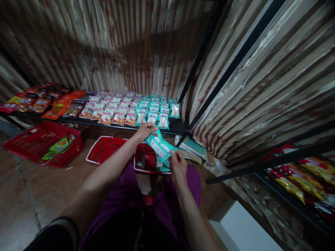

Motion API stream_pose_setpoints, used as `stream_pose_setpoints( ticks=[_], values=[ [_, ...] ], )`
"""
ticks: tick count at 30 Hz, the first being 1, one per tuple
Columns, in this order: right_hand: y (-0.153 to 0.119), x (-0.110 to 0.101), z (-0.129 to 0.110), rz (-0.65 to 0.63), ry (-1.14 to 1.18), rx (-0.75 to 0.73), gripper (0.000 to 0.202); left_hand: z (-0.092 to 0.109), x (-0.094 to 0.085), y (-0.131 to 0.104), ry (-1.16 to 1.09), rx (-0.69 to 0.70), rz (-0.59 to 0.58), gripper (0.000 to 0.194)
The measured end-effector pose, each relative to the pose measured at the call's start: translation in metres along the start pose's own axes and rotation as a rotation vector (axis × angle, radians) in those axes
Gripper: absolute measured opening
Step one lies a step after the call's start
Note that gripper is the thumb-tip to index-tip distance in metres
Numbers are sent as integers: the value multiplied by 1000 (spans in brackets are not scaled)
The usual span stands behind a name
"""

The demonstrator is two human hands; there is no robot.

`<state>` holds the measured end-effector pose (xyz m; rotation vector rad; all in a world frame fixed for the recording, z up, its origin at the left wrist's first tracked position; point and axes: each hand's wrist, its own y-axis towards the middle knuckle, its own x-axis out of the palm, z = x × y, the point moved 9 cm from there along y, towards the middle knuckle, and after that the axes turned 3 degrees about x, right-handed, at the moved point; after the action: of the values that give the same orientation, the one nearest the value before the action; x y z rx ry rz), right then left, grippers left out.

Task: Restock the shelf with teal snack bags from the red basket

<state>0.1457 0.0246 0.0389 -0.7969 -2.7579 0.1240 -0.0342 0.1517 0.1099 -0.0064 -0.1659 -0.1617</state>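
Gripping teal packet [159, 146], left hand [145, 131], right hand [178, 166]

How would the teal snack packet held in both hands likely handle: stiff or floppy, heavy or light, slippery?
The teal packet is probably floppy: the left hand and right hand hold opposite ends. It is likely light, since fingertip pinches carry it. Its film looks glossy, so perhaps a little slippery. Being flat, it should not roll.
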Motion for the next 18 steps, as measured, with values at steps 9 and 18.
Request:
stream_pose_setpoints(
  ticks=[9,18],
  values=[
    [-1,-8,-5,50,2,-11,38,3,-1,0,43,27,13,23],
    [5,-14,13,91,107,83,36,-12,0,-1,119,-44,5,16]
  ],
)
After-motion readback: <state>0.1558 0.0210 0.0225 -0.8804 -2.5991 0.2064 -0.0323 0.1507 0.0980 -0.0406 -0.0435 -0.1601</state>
